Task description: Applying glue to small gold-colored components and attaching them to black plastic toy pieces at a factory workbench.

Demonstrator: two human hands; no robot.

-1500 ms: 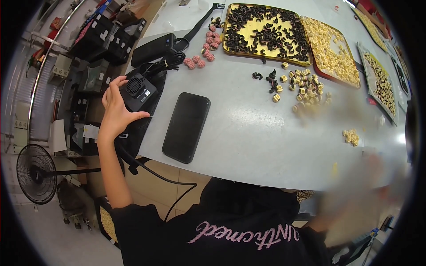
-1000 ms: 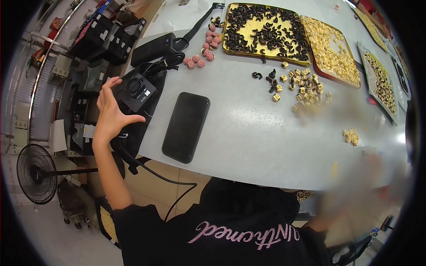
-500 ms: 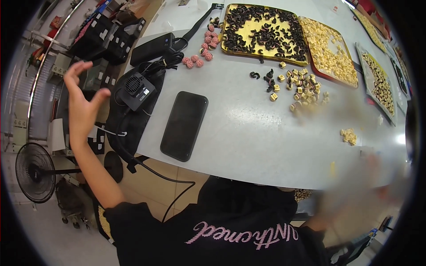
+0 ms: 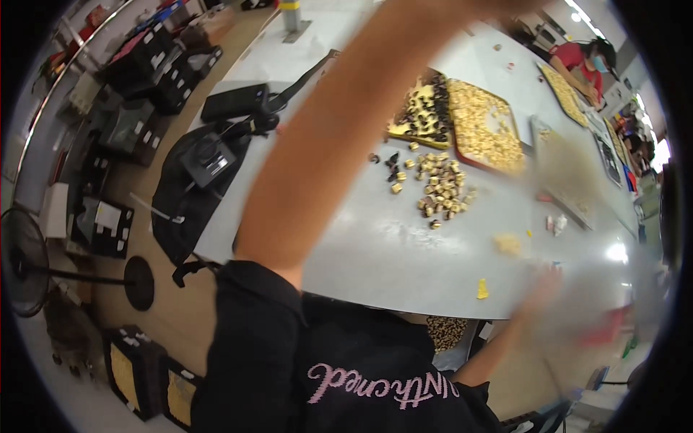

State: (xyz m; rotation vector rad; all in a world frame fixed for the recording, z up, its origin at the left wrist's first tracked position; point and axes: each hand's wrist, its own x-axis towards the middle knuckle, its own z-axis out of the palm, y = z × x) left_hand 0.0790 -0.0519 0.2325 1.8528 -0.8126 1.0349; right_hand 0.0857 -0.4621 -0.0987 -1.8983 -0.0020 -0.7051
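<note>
My left forearm (image 4: 346, 130) reaches up across the view. My left hand (image 4: 502, 7) is smeared at the top edge, its fingers not readable. Near the table's right front edge my right hand (image 4: 540, 290) is blurred beside a smeared grey, see-through shape (image 4: 592, 289) that I cannot make out; whether it grips this is unclear. A heap of small cream-and-dark pieces (image 4: 442, 184) lies mid-table, with a few black curved pieces (image 4: 392, 166) at its left. Behind it stand a yellow tray of black pieces (image 4: 426, 137), partly covered by my arm, and a tray of cream pieces (image 4: 456, 150).
A small blurred cream pile (image 4: 507, 244) and a yellow scrap (image 4: 482, 289) lie at the right. On the left are a black power pack (image 4: 234, 102) and a black boxy device (image 4: 209, 160). A person in red (image 4: 574, 58) sits at the far right. A fan (image 4: 23, 263) stands at left.
My left arm has swung from the far left up and across, now covering the phone and pink pieces. The view has shifted. My right hand remains low at the right, still blurred.
</note>
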